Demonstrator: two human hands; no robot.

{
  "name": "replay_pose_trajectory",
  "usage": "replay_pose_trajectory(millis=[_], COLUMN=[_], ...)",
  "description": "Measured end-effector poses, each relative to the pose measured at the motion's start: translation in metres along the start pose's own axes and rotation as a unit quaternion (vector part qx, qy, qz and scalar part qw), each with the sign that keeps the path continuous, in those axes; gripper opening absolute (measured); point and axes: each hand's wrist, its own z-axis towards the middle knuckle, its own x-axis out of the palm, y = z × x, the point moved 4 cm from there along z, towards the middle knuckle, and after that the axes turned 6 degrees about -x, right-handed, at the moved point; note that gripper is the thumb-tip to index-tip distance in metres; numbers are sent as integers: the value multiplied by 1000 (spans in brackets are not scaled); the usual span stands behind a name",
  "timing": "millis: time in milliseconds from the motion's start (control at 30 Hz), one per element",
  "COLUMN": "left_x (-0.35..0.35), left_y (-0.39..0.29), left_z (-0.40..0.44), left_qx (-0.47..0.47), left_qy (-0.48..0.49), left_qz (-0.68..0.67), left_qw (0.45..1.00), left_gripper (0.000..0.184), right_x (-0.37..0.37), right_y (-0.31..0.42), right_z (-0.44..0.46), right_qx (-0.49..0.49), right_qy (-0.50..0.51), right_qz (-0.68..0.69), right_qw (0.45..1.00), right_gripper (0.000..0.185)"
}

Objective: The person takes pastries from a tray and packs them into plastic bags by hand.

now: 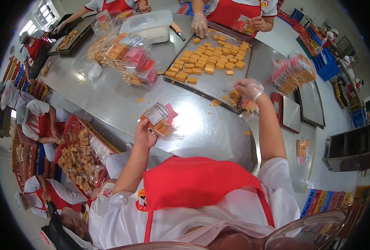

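Observation:
A clear labelled bag (pixel 158 118) with orange-brown pieces inside is held in my left hand (pixel 145 134), above the near edge of the steel table. My right hand (pixel 249 88), in a clear plastic glove, is over the near right corner of a metal tray (pixel 210 89). Its fingers are bent together beside a small heap of pieces (pixel 234 96); whether they pinch one I cannot make out. Many square orange pieces (pixel 210 58) lie on the tray's far part. Another filled bag (pixel 249 106) lies partly hidden below my right wrist.
Filled bags (pixel 130 58) are piled left of the tray, near a plastic tub (pixel 147 26) and an orange-handled tool (pixel 176 29). More bags (pixel 293 73) and a scale (pixel 291 112) are at the right. Across the table a co-worker's gloved hand (pixel 200 26) touches the tray's far edge.

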Motion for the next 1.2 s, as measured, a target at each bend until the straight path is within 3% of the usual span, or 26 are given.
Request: replay_pose_trajectory(millis=[100, 200, 300, 367, 433, 500, 700, 800, 900, 1000, 1100, 1200], left_x=[-1, -5, -3, -1, 0, 0, 4, -4, -3, 8, 26, 32], left_y=[0, 2, 2, 2, 1, 1, 4, 9, 10, 14, 17, 15], left_z=[1, 0, 0, 0, -2, -1, -2, 0, -1, -3, -4, -5], left_qx=[2, -6, -7, -8, -10, -16, -12, -9, 2, 6, 34, 81], left_qy=[-1, -3, -5, 1, 9, 21, -9, -46, -63, -69, -63, -67], left_qz=[1, -21, -16, -19, -23, -30, -14, -4, 27, 62, 93, 158], left_qw=[1000, 1000, 1000, 1000, 1000, 999, 1000, 999, 998, 996, 993, 982], left_gripper=[53, 51, 51, 51, 51, 51, 45, 42, 35, 34, 35, 35], right_x=[-1, -2, -10, 10, 17, 29, 34, 17, 16, 36, 59, 71], right_y=[-3, -8, 43, 19, 29, 39, 31, 43, 75, 109, 141, 156], right_z=[-2, 10, 2, 14, 18, 15, 16, 2, -14, -26, -37, -45], right_qx=[89, 58, 96, 19, -21, -20, -130, -19, 0, -65, -17, -66], right_qy=[2, -74, -27, -38, 20, 145, -17, -119, -96, -111, -24, -20], right_qz=[132, 285, 241, 76, -49, -131, -226, 3, 123, 316, 508, 472], right_qw=[987, 954, 965, 996, 998, 980, 965, 993, 988, 940, 861, 879], right_gripper=[22, 20, 23, 24, 25, 24, 16, 20, 19, 17, 14, 17])
